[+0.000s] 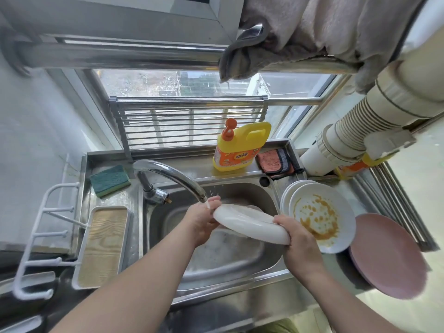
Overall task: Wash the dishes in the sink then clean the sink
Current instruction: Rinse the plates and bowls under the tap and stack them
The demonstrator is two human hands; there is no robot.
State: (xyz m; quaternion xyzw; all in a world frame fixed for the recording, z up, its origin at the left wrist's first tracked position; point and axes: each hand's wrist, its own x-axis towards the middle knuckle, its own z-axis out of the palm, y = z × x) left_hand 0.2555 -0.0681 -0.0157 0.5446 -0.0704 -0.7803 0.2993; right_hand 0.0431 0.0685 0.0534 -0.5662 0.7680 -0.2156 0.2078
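Note:
Over the steel sink I hold a white plate tilted under the tap, with water running onto it. My left hand holds the plate's left edge beneath the spout. My right hand grips its right rim. Right of the sink sits a stack of white plates; the top one is smeared with orange sauce. A pink plate lies beside them.
A green sponge lies at the sink's back left, a yellow detergent bottle and an orange cloth on the back ledge. A white dish rack with a wooden tray stands left. Stacked paper cups lean at right.

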